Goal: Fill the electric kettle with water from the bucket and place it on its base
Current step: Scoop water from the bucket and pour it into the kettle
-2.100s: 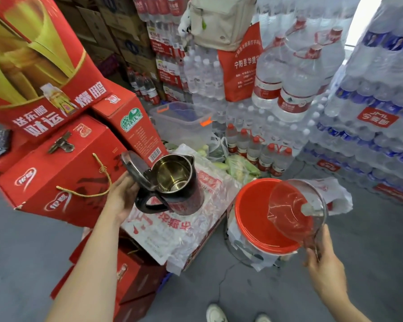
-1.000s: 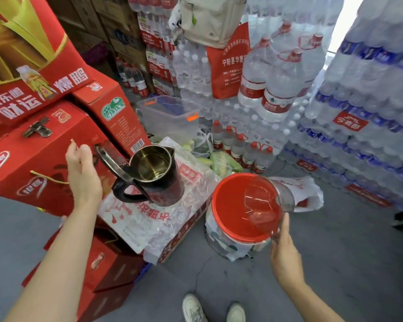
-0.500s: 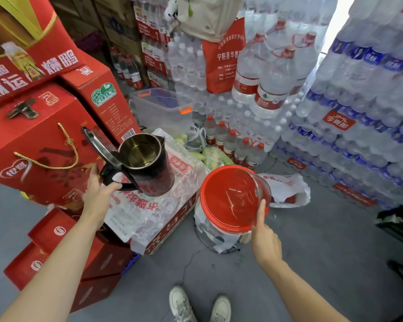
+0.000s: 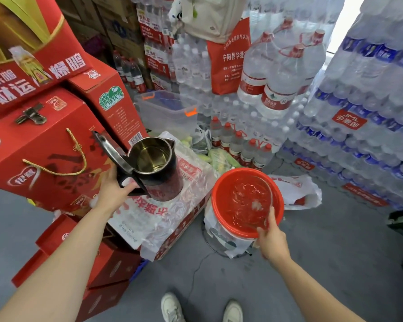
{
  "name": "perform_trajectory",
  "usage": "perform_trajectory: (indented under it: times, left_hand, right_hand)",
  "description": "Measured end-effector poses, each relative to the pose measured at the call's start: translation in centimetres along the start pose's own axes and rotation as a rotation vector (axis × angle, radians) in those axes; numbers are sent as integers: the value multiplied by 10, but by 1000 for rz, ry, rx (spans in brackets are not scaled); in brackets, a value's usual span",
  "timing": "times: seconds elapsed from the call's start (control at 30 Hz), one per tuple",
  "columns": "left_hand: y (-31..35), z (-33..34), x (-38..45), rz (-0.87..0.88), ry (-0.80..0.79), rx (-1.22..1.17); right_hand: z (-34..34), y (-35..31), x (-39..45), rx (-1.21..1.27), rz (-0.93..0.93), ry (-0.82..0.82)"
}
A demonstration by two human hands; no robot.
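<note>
A dark electric kettle [image 4: 163,182] with a steel inside stands on a plastic-wrapped carton [image 4: 149,219], its lid [image 4: 105,147] tipped open to the left. My left hand [image 4: 112,190] is closed around the kettle's black handle. Right of the carton stands a bucket with a red rim [image 4: 215,205] and water in it. My right hand [image 4: 271,238] grips a clear plastic scoop [image 4: 251,198] at the bucket's near edge. The scoop is lowered inside the bucket, at the water.
Red gift boxes [image 4: 44,145] are stacked on the left. Packs of bottled water [image 4: 358,112] wall off the back and right. A clear storage tub [image 4: 168,110] sits behind the kettle. A white bag [image 4: 298,191] lies behind the bucket. My shoes [image 4: 172,307] stand on grey floor.
The kettle came down onto the wrapped carton; my left hand let go, then took its handle again. My right hand lowered the clear scoop from above the bucket into it.
</note>
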State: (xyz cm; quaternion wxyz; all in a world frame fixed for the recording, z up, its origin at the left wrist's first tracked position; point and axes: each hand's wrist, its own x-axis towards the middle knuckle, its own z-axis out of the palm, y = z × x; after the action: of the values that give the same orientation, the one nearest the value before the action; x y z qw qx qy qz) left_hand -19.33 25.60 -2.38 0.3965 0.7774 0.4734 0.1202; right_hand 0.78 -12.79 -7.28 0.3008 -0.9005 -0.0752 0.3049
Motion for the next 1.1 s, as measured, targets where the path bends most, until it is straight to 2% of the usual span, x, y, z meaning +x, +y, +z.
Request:
perform_trajectory:
  times: [0.17, 0.37, 0.57, 0.67, 0.83, 1.1]
  left_hand:
    - [-2, -5, 16, 73, -62, -91]
    - [-9, -16, 25, 127, -131, -143]
    - [-13, -20, 31, 70, -158, -175]
    - [-17, -24, 27, 126, -145, -134]
    - [-25, -24, 10, 218, -40, -16]
    - [-34, 1, -41, 188, 109, 275]
  right_hand:
    - [5, -1, -4, 494, 74, -48]
    - [9, -8, -21, 736, 77, 19]
    - [12, -13, -46, 822, 55, 60]
    - [11, -16, -59, 824, 37, 61]
    - [2, -21, -70, 818, 35, 60]
    - [-14, -26, -74, 819, -6, 40]
